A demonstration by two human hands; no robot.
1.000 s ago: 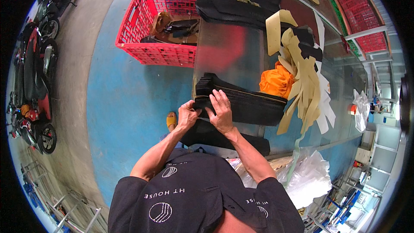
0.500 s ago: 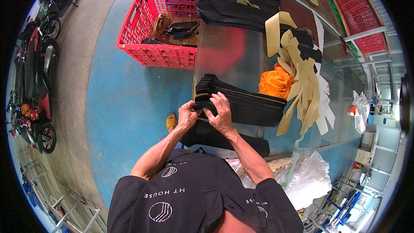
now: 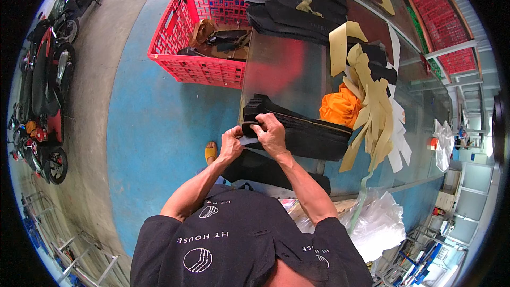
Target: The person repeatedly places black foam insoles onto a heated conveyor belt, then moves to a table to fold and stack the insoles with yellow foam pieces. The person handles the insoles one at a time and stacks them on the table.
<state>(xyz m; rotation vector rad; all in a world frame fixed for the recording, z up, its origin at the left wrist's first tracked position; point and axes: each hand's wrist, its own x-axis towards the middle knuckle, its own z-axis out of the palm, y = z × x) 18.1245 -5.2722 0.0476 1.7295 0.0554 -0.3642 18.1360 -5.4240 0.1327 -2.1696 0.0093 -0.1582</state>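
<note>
A stack of long black sheet pieces lies across the table in front of me, its layered ends fanned at the left. My right hand grips the near left end of the stack and bends back a black piece, thumb and fingers pressed on it. Close beside it, my left hand is closed at the edge of a pale strip showing between the hands. Exactly what its fingertips pinch is partly hidden. Another flat black piece lies nearer my body, under my forearms.
Beyond the stack, a red plastic crate stands at the table's left. More black pieces lie at the far end. An orange cloth bundle and tan strips sit to the right, with clear plastic sheeting nearer me.
The bent black end is lifted and curled further by my right hand. A pale strip now shows between my hands, where black covered it before.
</note>
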